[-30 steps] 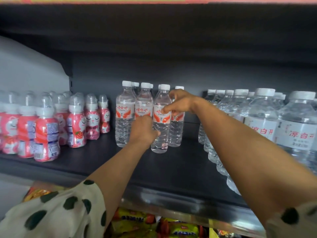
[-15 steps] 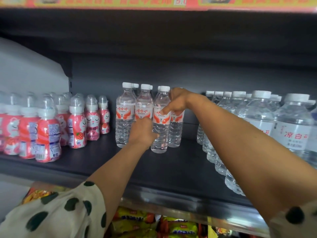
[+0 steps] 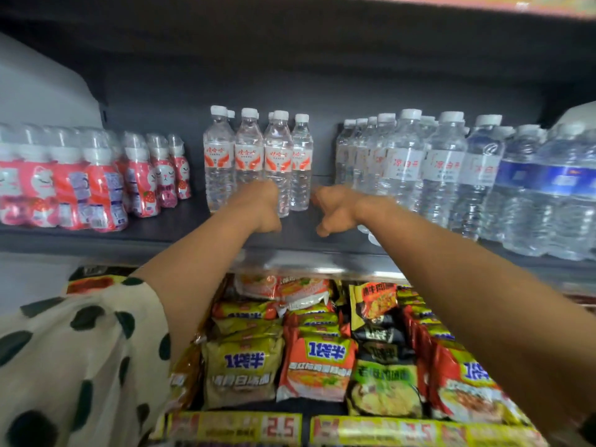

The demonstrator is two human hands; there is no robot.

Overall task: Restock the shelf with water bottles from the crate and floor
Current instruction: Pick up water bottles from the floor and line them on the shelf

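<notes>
Four orange-labelled water bottles [image 3: 278, 162] were noted upright in a front row on the dark shelf [image 3: 180, 225], caps on, with more caps seen behind. The third from the left stood slightly forward of its neighbours.

The left hand [image 3: 263, 206] was seen low against that third bottle; whether the fingers were curled round it could not be told, the hand being viewed from behind. The right hand [image 3: 333, 209] was held just beside the fourth bottle, fingers loosely curled, nothing gripped. The hands were apart.

Judgement: row alignment appeared to be in hand. The bases would best be pushed low, so that no bottle tips, and labels faced forward.

Pink character drinks [image 3: 96, 188] stood to the left, larger water bottles [image 3: 445, 169] to the right. Noodle packets [image 3: 317, 366] lay on the shelf below. Neither crate nor floor was in view.
</notes>
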